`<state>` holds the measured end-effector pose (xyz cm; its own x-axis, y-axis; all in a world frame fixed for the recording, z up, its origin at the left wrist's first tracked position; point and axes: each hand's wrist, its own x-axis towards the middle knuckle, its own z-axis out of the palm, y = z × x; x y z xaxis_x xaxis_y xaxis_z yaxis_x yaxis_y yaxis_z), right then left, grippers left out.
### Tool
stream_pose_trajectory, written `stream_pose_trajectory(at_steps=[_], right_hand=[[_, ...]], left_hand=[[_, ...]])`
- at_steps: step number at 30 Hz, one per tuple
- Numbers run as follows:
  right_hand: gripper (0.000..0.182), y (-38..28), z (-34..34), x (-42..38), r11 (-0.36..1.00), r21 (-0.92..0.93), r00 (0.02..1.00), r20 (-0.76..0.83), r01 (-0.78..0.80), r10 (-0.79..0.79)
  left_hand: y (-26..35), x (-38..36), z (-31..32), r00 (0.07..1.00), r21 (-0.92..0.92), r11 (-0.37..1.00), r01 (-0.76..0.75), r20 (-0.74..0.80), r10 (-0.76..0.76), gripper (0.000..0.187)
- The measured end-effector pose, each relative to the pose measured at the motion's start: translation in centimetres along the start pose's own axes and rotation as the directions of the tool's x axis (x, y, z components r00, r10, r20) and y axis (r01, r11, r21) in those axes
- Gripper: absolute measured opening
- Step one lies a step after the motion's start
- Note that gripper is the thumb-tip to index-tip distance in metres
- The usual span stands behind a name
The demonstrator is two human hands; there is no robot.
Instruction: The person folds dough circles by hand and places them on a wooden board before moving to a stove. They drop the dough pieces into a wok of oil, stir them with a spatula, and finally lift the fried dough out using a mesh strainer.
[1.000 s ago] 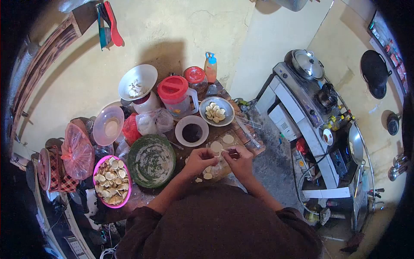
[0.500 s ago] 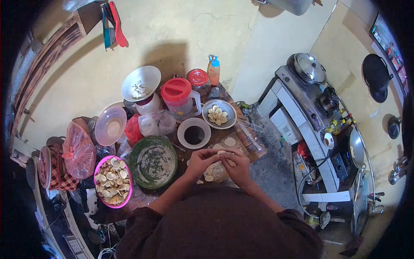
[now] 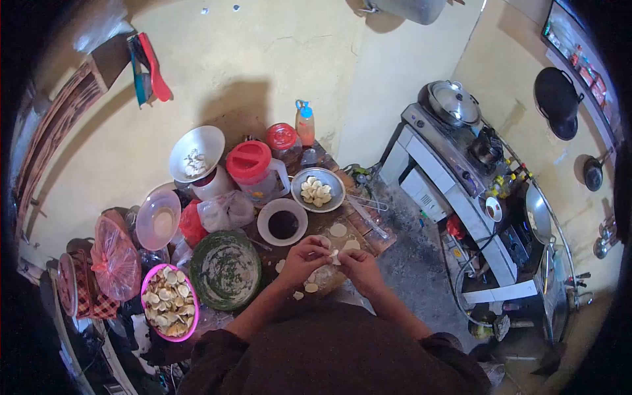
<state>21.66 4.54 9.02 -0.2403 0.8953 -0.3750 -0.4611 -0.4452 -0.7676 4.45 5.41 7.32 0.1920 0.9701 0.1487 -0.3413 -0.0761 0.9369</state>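
Observation:
My left hand [image 3: 307,261] and my right hand [image 3: 361,268] meet over the board, fingertips pinching a small pale piece of dough [image 3: 335,256] between them. Thin dough rounds [image 3: 338,230] lie on the floured board around my hands, with a smaller one [image 3: 311,288] below my left hand. Just beyond stands a white bowl [image 3: 262,220] with something dark in it. To its right, a metal strainer [image 3: 340,184] holds several pale folded dough pieces [image 3: 316,189]. A green floured basin [image 3: 204,250] sits left of my hands.
A pink-rimmed basket [image 3: 194,322] full of pale pieces stands far left. Behind are a red-lidded pitcher [image 3: 249,164], a red-lidded jar [image 3: 282,137], an orange bottle [image 3: 305,126] and a white bowl [image 3: 176,158]. A stove [image 3: 454,158] with pots is at right.
The view has swung, so most things sit further left. My hands have drawn slightly apart, the dough piece now showing plainly between their fingertips.

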Motion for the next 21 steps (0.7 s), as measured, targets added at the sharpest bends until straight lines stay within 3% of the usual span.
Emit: stream_pose_trajectory(at_steps=[4, 6, 7, 13, 15, 16, 18, 21], right_hand=[[0.024, 0.0, 0.3, -1.0, 0.986, -0.159, 0.998, -0.034, -0.053, 0.048], [0.026, -0.1, 0.2, -1.5, 0.977, -0.187, 0.994, -0.063, -0.1, 0.089], [0.027, 0.0, -0.3, -1.6, 0.98, -0.183, 0.996, -0.015, -0.085, 0.083], [0.029, -0.6, -1.3, -2.1, 0.966, -0.256, 0.992, 0.108, -0.036, 0.065], [0.03, -0.4, -1.4, -2.3, 0.957, -0.286, 0.992, 0.102, -0.039, 0.071], [0.03, 0.1, -1.7, -2.1, 0.968, -0.245, 0.993, 0.083, -0.061, 0.083], [0.031, 0.6, -1.5, -2.1, 0.976, -0.203, 0.993, 0.067, -0.081, 0.096], [0.031, 0.9, -0.9, -2.4, 0.993, -0.113, 0.996, 0.079, -0.04, 0.049]], left_hand=[[1.4, 0.4, 1.1, 0.99, -0.092, 0.986, 0.139, -0.025, -0.142, 0.016], [1.6, 0.2, 0.7, 0.968, 0.161, 0.968, 0.194, 0.125, -0.215, 0.016], [1.3, 0.1, 0.8, 0.967, 0.162, 0.967, 0.195, 0.133, -0.217, 0.016], [-0.5, -0.8, 1.3, 0.999, 0.174, 0.984, 0.041, -0.009, -0.04, 0.014], [-0.2, -1.1, 1.5, 0.987, 0.449, 0.882, -0.147, 0.005, 0.162, 0.014], [0.1, -1.1, 1.8, 0.987, 0.449, 0.881, -0.148, 0.004, 0.164, 0.014], [0.9, -1.4, 2.5, 0.947, 0.598, 0.756, -0.267, 0.018, 0.32, 0.013], [0.6, -1.6, 2.5, 0.923, 0.624, 0.702, -0.343, 0.085, 0.375, 0.015]])
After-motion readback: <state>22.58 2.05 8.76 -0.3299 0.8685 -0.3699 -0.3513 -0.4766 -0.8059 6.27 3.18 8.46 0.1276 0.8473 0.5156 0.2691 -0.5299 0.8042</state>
